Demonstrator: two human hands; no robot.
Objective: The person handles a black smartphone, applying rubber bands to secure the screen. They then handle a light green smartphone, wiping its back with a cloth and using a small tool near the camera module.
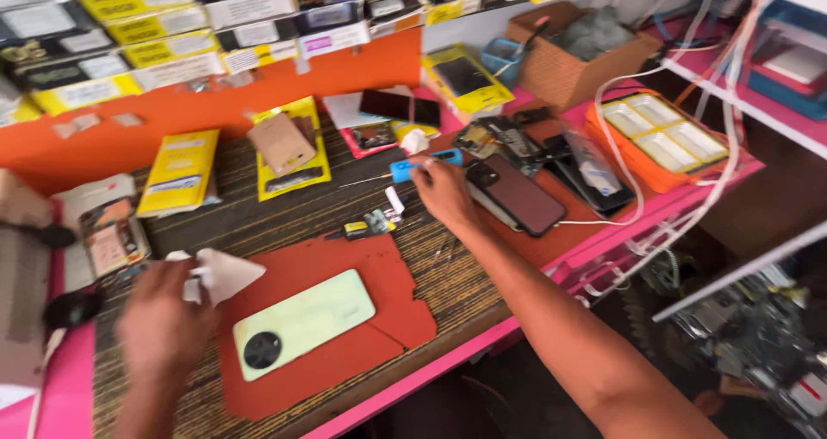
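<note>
A pale green phone [303, 323] lies face down on a red mat [345, 267], its round black camera ring toward me. My left hand [164, 323] is blurred at the mat's left edge and pinches a white wipe or paper [226, 273]. My right hand [444, 191] reaches across the bench, its fingertips on a blue-handled tool [419, 165] with a thin metal shaft pointing left. A dark maroon phone [514, 195] lies just right of that hand.
Yellow packets [180, 171] and a brown pouch [282, 142] lie at the back of the striped bench. Small parts [370, 224] sit above the mat. An orange compartment tray [662, 136], white cables [642, 211], a cardboard box [573, 56] and more phones crowd the right.
</note>
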